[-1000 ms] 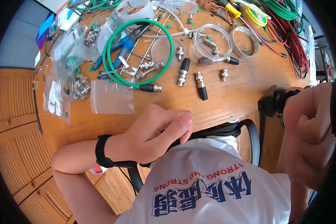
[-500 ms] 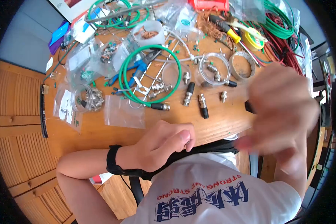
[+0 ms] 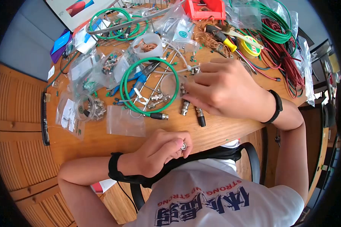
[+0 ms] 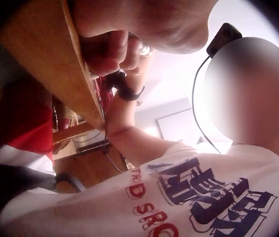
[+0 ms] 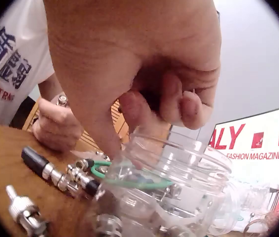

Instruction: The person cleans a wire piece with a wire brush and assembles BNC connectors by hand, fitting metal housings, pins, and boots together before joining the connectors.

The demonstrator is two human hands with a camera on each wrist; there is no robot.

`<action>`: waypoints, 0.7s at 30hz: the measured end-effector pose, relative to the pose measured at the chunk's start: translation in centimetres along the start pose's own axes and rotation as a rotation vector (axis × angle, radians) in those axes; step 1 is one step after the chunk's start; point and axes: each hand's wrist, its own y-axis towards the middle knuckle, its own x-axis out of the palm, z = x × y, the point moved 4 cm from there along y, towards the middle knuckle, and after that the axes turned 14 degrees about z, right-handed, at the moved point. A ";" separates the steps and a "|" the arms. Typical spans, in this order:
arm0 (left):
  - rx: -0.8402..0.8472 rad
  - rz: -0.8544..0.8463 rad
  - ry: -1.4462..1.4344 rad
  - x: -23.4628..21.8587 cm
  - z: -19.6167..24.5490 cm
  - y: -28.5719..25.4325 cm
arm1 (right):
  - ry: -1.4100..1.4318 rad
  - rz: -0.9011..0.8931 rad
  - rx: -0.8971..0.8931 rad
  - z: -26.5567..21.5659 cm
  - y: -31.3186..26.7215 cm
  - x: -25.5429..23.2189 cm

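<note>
In the head view my left hand (image 3: pixel 165 151) is in front of the table edge, fingers curled round a metal BNC connector (image 3: pixel 183 146) whose round end shows beside the thumb. The right wrist view shows this connector (image 5: pixel 63 100) too. My right hand (image 3: pixel 225 85) reaches over the table, thumb and fingertips right at a small upright BNC connector (image 3: pixel 182 89); I cannot tell whether they pinch it. Just in front lie two BNC plugs with black boots, one plug (image 3: pixel 185 108) partly under the fingers, the other plug (image 3: pixel 201 118) nearer the edge. A clear jar (image 5: pixel 179 163) stands below the right hand.
A green cable loop (image 3: pixel 124 81) with a black-booted plug lies over blue-handled pliers (image 3: pixel 140 81). Plastic bags and a jar of connectors (image 3: pixel 91 108) are at the left. At the back are a red bin (image 3: pixel 204 13), a screwdriver (image 3: pixel 229 44) and red cables (image 3: pixel 288 64).
My right hand has swung from the far right inward over the table to the connectors. The left hand stays near the table edge, and a connector's end now shows in it.
</note>
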 end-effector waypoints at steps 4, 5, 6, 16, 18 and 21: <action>0.013 0.020 -0.008 0.1 -0.2 0.0 | -0.079 0.064 -0.190 -0.8 0.1 0.8; 0.009 0.022 -0.014 0.1 -0.1 0.0 | -0.072 0.059 -0.190 -0.9 0.1 1.0; 0.000 0.011 -0.004 0.0 0.0 0.0 | -0.111 0.029 -0.209 -1.1 0.1 1.3; 0.002 0.065 -0.107 0.4 -0.3 -0.2 | -0.300 -0.053 -0.260 -0.7 -0.2 2.9; -0.040 0.049 -0.149 0.1 -0.6 -0.1 | -0.291 -0.039 -0.260 -0.3 -0.1 3.1; -0.097 0.110 -0.234 0.3 -0.6 -0.6 | -0.288 -0.026 -0.261 -0.4 -0.2 2.9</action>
